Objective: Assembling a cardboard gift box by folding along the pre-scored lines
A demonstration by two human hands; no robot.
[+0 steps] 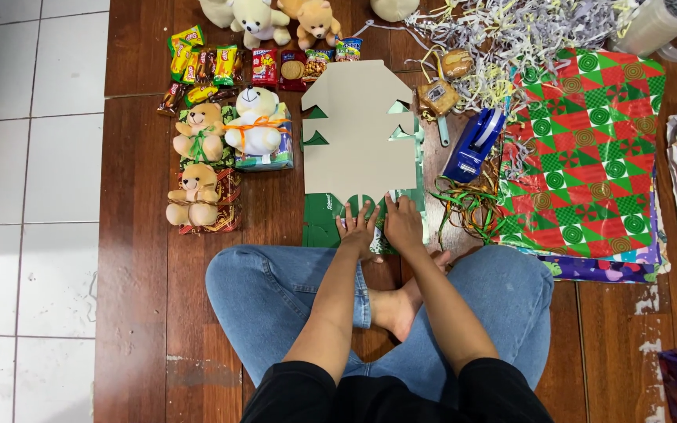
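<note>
A flat sheet of cardboard [358, 129] with cut flaps lies white side up on the wooden floor, its green printed side showing at the near edge [323, 223]. My left hand [356, 229] presses flat on that near green flap, fingers spread. Beside it, my right hand [403, 223] pinches the same flap at its fold. Both hands rest just beyond my crossed legs in blue jeans [276, 298].
Small teddy bears tied onto wrapped packs [229, 133] and snack packets [229, 66] sit to the left. A blue tape dispenser [473, 145], curled ribbon [468, 205], shredded paper [511, 35] and red-green wrapping sheets [589, 149] lie to the right. White tiles [33, 196] border the left.
</note>
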